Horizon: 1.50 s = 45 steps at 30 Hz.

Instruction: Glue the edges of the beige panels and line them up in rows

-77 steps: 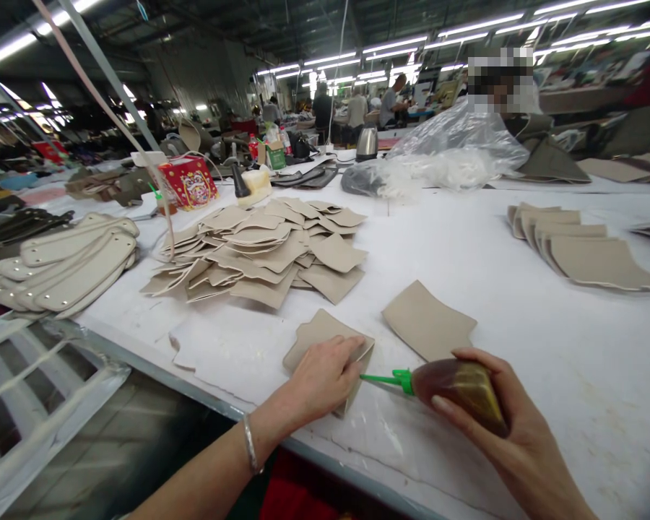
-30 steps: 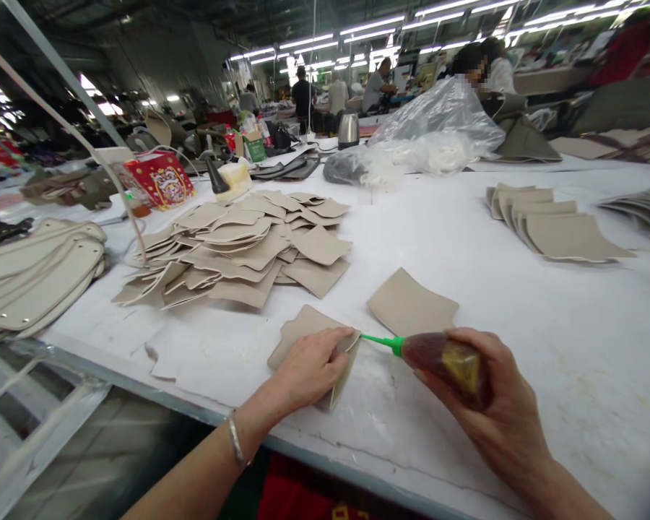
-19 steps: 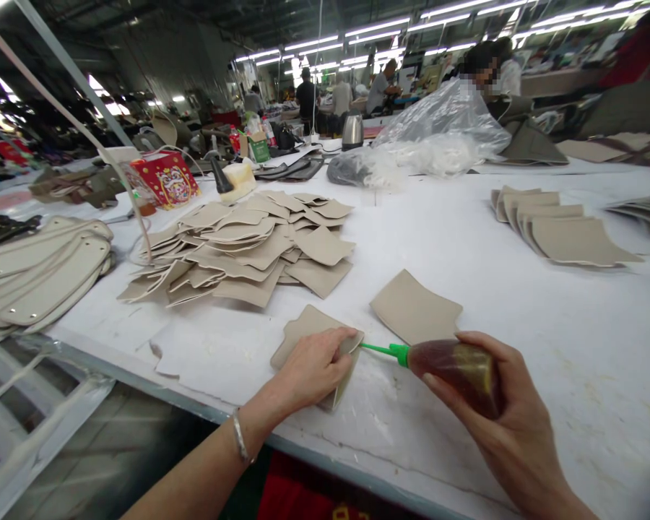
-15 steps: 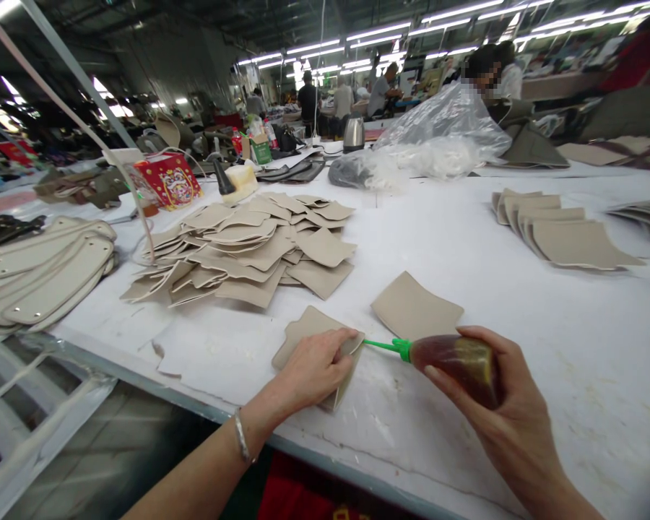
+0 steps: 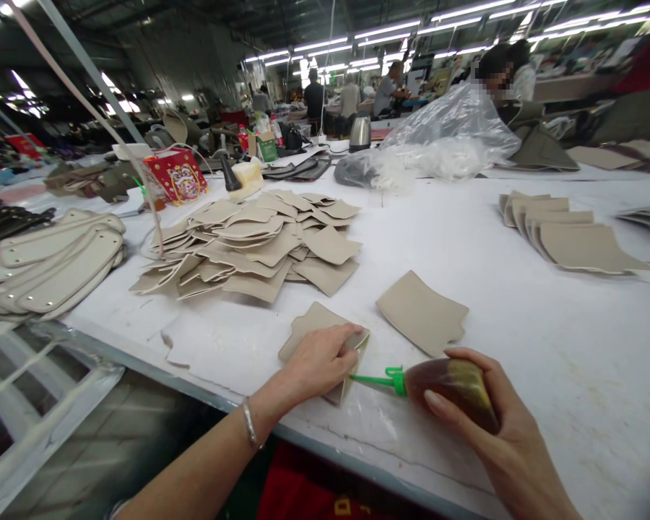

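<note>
My left hand (image 5: pixel 325 359) lies on a beige leather piece (image 5: pixel 310 323) near the table's front edge. Its fingers grip the piece's right side, where the edge is parted and an inner face shows. Most of the piece's middle is hidden under the hand. In my right hand (image 5: pixel 501 419) is a squeeze bottle (image 5: pixel 448 390) of brown liquid, held on its side. The tip of its thin green nozzle (image 5: pixel 376 379) points left and meets the piece's parted right edge. A single beige piece (image 5: pixel 422 310) lies flat just beyond the bottle.
A big heap of beige pieces (image 5: pixel 265 249) spreads behind my left hand. Fanned beige pieces (image 5: pixel 577 238) lie at the right. Pale riveted panels (image 5: pixel 70 271) are stacked at the left. Further back are a red box (image 5: pixel 178 177), plastic bags (image 5: pixel 438 155) and a metal kettle (image 5: pixel 360 133).
My right hand has brought the bottle nearer, and the nozzle tip has slid down along the piece's right edge. My left hand keeps its hold. The view has shifted slightly.
</note>
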### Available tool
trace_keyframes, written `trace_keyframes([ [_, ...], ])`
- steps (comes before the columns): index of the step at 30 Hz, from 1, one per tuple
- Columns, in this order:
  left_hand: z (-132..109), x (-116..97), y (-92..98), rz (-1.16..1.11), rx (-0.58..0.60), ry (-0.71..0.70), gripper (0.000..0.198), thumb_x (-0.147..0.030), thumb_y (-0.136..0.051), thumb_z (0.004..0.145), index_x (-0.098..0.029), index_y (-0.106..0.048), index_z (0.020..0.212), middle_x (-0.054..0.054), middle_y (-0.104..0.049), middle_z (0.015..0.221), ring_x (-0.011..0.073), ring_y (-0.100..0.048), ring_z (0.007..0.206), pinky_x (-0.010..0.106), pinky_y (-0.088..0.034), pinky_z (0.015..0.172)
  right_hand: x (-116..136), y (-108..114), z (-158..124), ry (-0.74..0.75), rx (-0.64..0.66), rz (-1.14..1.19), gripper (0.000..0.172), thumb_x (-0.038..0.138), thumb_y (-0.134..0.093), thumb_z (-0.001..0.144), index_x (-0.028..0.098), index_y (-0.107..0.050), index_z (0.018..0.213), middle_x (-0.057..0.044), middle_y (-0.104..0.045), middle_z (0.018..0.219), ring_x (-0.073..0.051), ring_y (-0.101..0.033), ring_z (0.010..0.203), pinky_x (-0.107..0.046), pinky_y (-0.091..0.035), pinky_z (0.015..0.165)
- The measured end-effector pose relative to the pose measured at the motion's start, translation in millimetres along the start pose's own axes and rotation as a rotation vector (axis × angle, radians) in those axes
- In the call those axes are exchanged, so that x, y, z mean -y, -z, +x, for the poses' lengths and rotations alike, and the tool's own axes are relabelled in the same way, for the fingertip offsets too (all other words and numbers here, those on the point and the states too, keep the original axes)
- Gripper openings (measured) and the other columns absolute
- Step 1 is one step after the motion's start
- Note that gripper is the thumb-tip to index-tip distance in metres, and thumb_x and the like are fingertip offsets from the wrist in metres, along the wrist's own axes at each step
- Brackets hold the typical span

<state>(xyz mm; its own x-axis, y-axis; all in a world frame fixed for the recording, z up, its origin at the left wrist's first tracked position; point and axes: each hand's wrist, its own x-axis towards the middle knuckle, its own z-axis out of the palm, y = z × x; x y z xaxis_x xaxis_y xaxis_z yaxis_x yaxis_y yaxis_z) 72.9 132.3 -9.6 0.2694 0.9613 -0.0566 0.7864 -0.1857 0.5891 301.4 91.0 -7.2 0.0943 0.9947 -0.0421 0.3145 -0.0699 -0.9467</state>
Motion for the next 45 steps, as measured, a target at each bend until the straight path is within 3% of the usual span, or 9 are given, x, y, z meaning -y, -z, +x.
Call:
trace_keyframes([
  [3,-1,1,0.0,0.007,-0.001,-0.002,0.046,-0.020,-0.045,0.084,-0.022,-0.059,0.128,0.003,-0.071,0.091,0.0219,-0.064,0.081,0.030,-0.046,0.077,-3,1,-4,-0.097,0.102,0.086,0.057,0.059,-0.072,0.073,0.031,-0.052,0.118,0.003,-0.067,0.089,-0.022,-0.064,0.082,-0.028,-0.046,0.075],
  [9,-1,1,0.9,0.014,-0.001,-0.006,0.049,-0.018,-0.043,0.082,-0.022,-0.059,0.129,0.005,-0.072,0.099,0.0248,-0.066,0.091,0.034,-0.047,0.085,-9,3,9,0.024,-0.007,0.020,0.063,0.059,-0.077,0.066,0.028,-0.054,0.116,-0.001,-0.067,0.097,-0.025,-0.063,0.090,-0.029,-0.049,0.074],
  [14,-2,3,0.3,-0.004,-0.007,-0.005,0.050,-0.018,-0.042,0.082,-0.022,-0.058,0.130,0.007,-0.071,0.112,0.0266,-0.065,0.102,0.036,-0.047,0.092,0,-1,-8,-0.016,0.081,0.111,0.058,0.054,-0.076,0.071,0.027,-0.054,0.117,0.001,-0.068,0.089,-0.022,-0.065,0.080,-0.028,-0.050,0.073],
  [20,-2,9,0.5,-0.073,0.003,0.006,0.051,-0.017,-0.038,0.084,-0.023,-0.056,0.132,0.008,-0.068,0.119,0.0280,-0.062,0.109,0.040,-0.044,0.097,-2,5,14,-0.065,-0.051,0.413,0.067,0.041,-0.088,0.057,0.023,-0.058,0.114,-0.002,-0.068,0.094,-0.026,-0.066,0.087,-0.035,-0.057,0.073],
  [23,-2,12,2.0,-0.108,0.011,0.018,0.051,-0.016,-0.036,0.085,-0.025,-0.056,0.131,0.007,-0.069,0.113,0.0251,-0.064,0.101,0.034,-0.050,0.087,0,4,29,-0.065,-0.040,0.488,0.063,0.040,-0.088,0.059,0.024,-0.057,0.112,-0.001,-0.068,0.097,-0.024,-0.067,0.087,-0.032,-0.058,0.074],
  [25,-1,14,3.1,-0.140,0.028,0.035,0.052,-0.016,-0.034,0.084,-0.026,-0.055,0.130,0.005,-0.068,0.106,0.0213,-0.067,0.084,0.028,-0.053,0.067,2,3,36,-0.082,-0.028,0.536,0.061,0.040,-0.089,0.059,0.025,-0.058,0.109,0.000,-0.069,0.097,-0.022,-0.067,0.086,-0.031,-0.059,0.073],
  [29,-1,16,5.1,-0.337,0.096,0.127,0.054,-0.016,-0.036,0.079,-0.028,-0.055,0.128,0.002,-0.061,0.093,0.0124,-0.056,0.050,0.021,-0.043,0.040,1,-3,50,-0.136,0.011,0.588,0.057,0.038,-0.090,0.056,0.023,-0.060,0.103,-0.002,-0.069,0.095,-0.023,-0.067,0.087,-0.032,-0.059,0.071],
  [36,2,21,4.9,-0.560,0.134,0.154,0.057,-0.013,-0.039,0.072,-0.026,-0.056,0.125,-0.003,-0.050,0.078,0.0089,-0.049,0.041,0.019,-0.041,0.037,-8,-8,65,-0.225,0.054,0.616,0.057,0.037,-0.090,0.057,0.025,-0.061,0.104,0.000,-0.071,0.094,-0.024,-0.068,0.087,-0.033,-0.060,0.070],
  [45,3,29,-0.8,-0.699,0.132,0.167,0.055,-0.015,-0.043,0.071,-0.027,-0.055,0.124,-0.005,-0.050,0.078,0.0072,-0.048,0.043,0.019,-0.041,0.040,-2,2,37,-0.383,0.152,0.742,0.047,0.032,-0.088,0.064,0.018,-0.067,0.103,-0.007,-0.074,0.095,-0.024,-0.071,0.080,-0.032,-0.060,0.067],
])
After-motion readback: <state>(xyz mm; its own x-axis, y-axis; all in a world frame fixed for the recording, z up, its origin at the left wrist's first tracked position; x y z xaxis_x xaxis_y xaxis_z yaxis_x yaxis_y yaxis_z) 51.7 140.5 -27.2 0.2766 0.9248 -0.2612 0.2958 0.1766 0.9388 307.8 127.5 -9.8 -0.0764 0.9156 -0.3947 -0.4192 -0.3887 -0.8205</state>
